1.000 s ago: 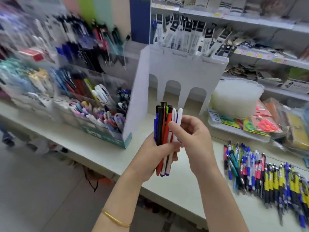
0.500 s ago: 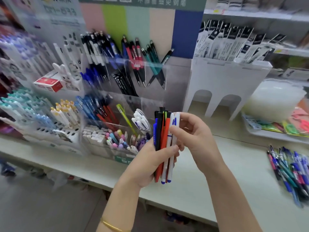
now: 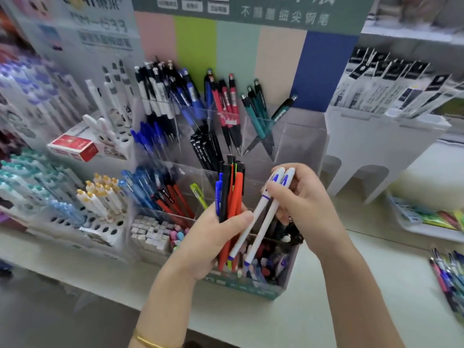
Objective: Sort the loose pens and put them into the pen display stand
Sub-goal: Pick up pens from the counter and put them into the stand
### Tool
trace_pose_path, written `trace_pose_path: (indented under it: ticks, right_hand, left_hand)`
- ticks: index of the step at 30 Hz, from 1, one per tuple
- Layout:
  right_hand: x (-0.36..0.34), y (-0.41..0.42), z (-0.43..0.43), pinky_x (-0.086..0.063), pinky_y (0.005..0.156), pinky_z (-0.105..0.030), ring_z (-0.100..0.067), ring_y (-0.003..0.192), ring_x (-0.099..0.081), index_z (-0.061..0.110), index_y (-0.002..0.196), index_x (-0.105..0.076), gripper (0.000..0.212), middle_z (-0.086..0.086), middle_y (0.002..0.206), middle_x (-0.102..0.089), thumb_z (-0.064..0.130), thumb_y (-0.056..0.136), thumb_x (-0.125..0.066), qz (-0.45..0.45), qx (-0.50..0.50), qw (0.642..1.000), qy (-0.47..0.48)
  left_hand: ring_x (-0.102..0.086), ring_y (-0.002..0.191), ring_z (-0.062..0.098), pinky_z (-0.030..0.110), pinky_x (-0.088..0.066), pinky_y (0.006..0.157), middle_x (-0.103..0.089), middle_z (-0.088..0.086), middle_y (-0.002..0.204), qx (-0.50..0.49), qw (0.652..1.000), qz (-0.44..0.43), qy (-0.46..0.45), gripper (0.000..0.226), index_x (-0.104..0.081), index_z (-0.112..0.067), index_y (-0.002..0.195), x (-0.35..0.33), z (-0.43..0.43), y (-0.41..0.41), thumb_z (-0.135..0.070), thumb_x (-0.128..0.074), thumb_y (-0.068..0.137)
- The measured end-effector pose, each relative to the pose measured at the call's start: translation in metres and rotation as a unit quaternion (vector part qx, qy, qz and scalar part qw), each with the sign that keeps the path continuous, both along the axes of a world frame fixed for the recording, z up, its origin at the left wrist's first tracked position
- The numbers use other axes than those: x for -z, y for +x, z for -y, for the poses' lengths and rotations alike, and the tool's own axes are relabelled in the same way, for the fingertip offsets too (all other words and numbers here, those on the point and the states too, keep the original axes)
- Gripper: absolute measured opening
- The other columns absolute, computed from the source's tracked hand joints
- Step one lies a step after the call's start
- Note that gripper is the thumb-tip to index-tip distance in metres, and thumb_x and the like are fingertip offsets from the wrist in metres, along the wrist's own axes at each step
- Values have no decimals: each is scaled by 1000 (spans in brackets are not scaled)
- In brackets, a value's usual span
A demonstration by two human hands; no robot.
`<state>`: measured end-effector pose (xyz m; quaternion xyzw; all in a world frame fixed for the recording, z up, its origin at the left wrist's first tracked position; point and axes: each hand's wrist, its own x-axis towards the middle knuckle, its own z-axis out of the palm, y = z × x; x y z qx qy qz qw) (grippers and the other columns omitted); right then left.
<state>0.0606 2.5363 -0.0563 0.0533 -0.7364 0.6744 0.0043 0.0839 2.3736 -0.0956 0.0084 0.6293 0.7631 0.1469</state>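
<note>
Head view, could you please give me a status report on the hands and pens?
Left hand grips mixed pen bundle. Right hand pinches two white pens. Pen display stand just beyond, nothing between.

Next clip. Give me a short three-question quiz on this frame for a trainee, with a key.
1. True or false: the left hand holds nothing.
2. Which pens does the right hand pinch? A orange, B white with blue trim, C teal.
3. Fill in: the right hand holds ___ pens.
Key: 1 false, it grips a bundle of blue, black and orange pens. 2 B, the white pens. 3 two.
</note>
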Motion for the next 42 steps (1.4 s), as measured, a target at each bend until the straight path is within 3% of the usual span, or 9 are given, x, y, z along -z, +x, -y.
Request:
trace_pose_path:
  ticks: [6, 13, 19, 23, 27, 31, 34, 37, 42]
  right_hand:
    - [-8, -2, 6, -46, 51, -23, -10, 58, -53, 29, 95, -45, 22, -10, 86, -58, 9, 94, -55, -74, 182, 978, 76]
    - [2, 17, 46, -42, 60, -27, -11, 69, -50, 25, 109, -41, 24, 9, 77, -51, 13, 94, -56, -176, 309, 906, 229]
    - [25, 14, 74, -39, 49, -24, -14, 60, -50, 26, 118, -44, 40, 9, 74, -53, 12, 87, -64, -163, 317, 828, 433]
    - [41, 10, 83, -38, 54, -31, -25, 80, -59, 16, 102, -56, 9, -1, 87, -60, 18, 95, -52, -94, 244, 797, 544]
    - [45, 11, 85, -32, 65, -30, -20, 97, -52, 18, 105, -52, 30, 1, 102, -50, 37, 102, -29, 45, 154, 816, 555]
    - [39, 18, 86, -41, 65, -33, -19, 90, -54, 22, 97, -52, 23, 3, 96, -56, 33, 101, -33, 3, 232, 817, 529]
    - [20, 24, 86, -47, 73, -31, -13, 85, -59, 19, 99, -65, 20, 8, 91, -64, 23, 99, -45, -107, 310, 875, 356]
    - [-1, 23, 94, -46, 63, -16, -2, 65, -59, 21, 88, -63, 6, 8, 76, -63, 26, 91, -60, -60, 234, 957, 159]
    - [2, 14, 101, -45, 51, -20, -8, 54, -54, 14, 79, -58, 18, 0, 69, -61, 21, 78, -75, 5, 202, 972, 120]
  left_hand:
    - [-48, 58, 23, 27, -45, 50, -53, 8, 61, 75, 996, -55, -16, 13, -50, -8, 91, -11, 29, -26, -14, -62, 89]
    - [-50, 64, 21, 39, -42, 67, -54, 6, 65, 186, 981, -54, 9, 25, -52, -7, 101, -9, 57, -48, -18, -61, 81]
    - [-50, 63, 21, 42, -40, 69, -53, 8, 75, 221, 974, -1, 46, 41, -56, -8, 110, 5, 63, -49, -24, -70, 75]
    - [-51, 64, 17, 35, -47, 63, -54, 8, 78, 238, 965, 9, 108, 53, -54, -5, 115, 5, 65, -47, -25, -70, 69]
    - [-54, 68, 18, 34, -49, 64, -55, 9, 82, 245, 958, 10, 147, 43, -53, -1, 117, 6, 67, -45, -15, -66, 78]
    - [-55, 69, 20, 32, -50, 64, -58, 8, 85, 261, 951, 21, 163, 45, -50, -2, 123, 6, 70, -42, -12, -66, 81]
    - [-53, 68, 19, 32, -49, 63, -58, 7, 84, 268, 950, 17, 160, 45, -51, -2, 121, 7, 71, -41, -14, -67, 80]
    - [-51, 65, 19, 32, -47, 62, -54, 8, 79, 262, 955, 4, 141, 34, -54, -4, 105, 5, 69, -37, -17, -70, 77]
    - [-53, 63, 17, 26, -49, 56, -53, 5, 71, 234, 968, -3, 89, 20, -50, -5, 92, 2, 76, -31, -15, -65, 82]
